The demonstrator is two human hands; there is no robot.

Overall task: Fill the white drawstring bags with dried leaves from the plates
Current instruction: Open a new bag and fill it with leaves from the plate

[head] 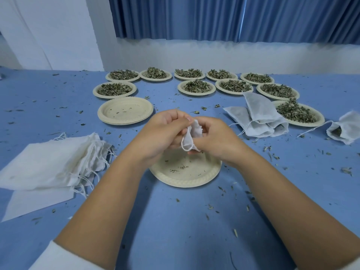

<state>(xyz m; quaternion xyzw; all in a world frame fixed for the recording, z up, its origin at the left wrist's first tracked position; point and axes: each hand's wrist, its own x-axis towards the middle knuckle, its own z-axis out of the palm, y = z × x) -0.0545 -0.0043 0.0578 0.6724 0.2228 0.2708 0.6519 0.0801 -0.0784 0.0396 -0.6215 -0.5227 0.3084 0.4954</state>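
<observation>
Both hands, the left hand [163, 131] and the right hand [214, 137], pinch one small white bag [191, 134] with curled fingers, just above the empty plate [185, 178] near the surface's front edge. The bag looks soft, light and floppy, so hold it by its top rim.

Blue surface against a white wall and a pleated blue curtain

The surface [175, 221] is covered in a plain mid-blue and fills the lower part of the view, running back to a white wall [214, 55]. A blue curtain [175, 16] hangs above that wall in close vertical pleats, spanning the middle and right of the back. Its hem ends over a bare white band, and one paler vertical line shows between its folds. At the left a white pillar [58, 32] stands forward of the wall, its faces plain. The light is soft, cool and even, leaving only faint shadows on the surface.
</observation>
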